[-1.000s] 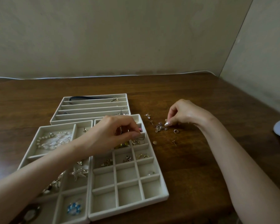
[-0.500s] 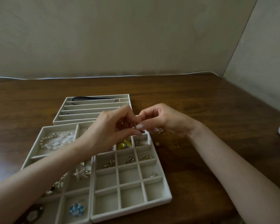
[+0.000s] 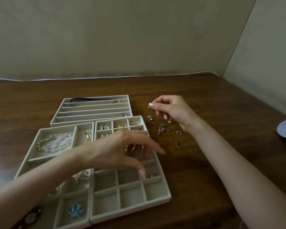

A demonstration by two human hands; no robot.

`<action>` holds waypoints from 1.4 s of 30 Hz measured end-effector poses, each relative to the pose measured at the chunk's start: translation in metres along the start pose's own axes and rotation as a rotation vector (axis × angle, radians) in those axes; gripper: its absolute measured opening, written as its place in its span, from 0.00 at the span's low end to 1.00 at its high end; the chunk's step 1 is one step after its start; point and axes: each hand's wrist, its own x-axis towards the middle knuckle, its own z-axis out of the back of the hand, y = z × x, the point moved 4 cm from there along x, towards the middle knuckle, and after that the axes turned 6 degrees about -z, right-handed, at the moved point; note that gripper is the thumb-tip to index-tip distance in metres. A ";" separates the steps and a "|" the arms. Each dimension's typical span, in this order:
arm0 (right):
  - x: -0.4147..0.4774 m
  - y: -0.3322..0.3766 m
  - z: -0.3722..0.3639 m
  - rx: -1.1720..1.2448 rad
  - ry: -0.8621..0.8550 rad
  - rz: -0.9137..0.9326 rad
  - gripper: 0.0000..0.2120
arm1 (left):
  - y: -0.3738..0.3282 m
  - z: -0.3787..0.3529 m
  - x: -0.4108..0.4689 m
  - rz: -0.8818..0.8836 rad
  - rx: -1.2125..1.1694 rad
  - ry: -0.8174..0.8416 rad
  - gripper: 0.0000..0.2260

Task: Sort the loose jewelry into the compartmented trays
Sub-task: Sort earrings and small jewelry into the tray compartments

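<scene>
Most pieces sat in the trays (image 3: 165, 198); a small pile (image 3: 163, 129) lay unsorted on the counter (image 3: 208, 166). Left hand (image 3: 120, 151) hung slack, empty; right hand (image 3: 171, 108) pinched, contents unclear.

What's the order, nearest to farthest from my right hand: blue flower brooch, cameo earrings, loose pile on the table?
1. Loose pile, on the table beneath the right hand.
2. Cameo earrings, far-left compartment of the grid tray.
3. Blue flower brooch, nearest compartment of the left tray.
</scene>
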 end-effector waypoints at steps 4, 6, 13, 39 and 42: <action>0.000 0.001 0.004 -0.120 0.040 -0.016 0.02 | 0.003 0.009 -0.001 0.069 -0.046 -0.118 0.20; -0.001 0.000 0.006 -0.225 0.108 -0.046 0.02 | 0.007 0.015 -0.003 0.112 -0.041 -0.226 0.16; -0.004 -0.002 0.010 -0.520 0.329 -0.077 0.04 | 0.027 0.034 -0.015 0.312 -0.025 -0.548 0.14; -0.012 0.005 -0.015 0.073 0.577 -0.066 0.04 | 0.024 0.029 -0.011 0.196 0.126 -0.444 0.12; -0.014 0.001 -0.029 0.183 0.690 -0.132 0.04 | 0.021 0.027 -0.011 0.139 0.153 -0.440 0.15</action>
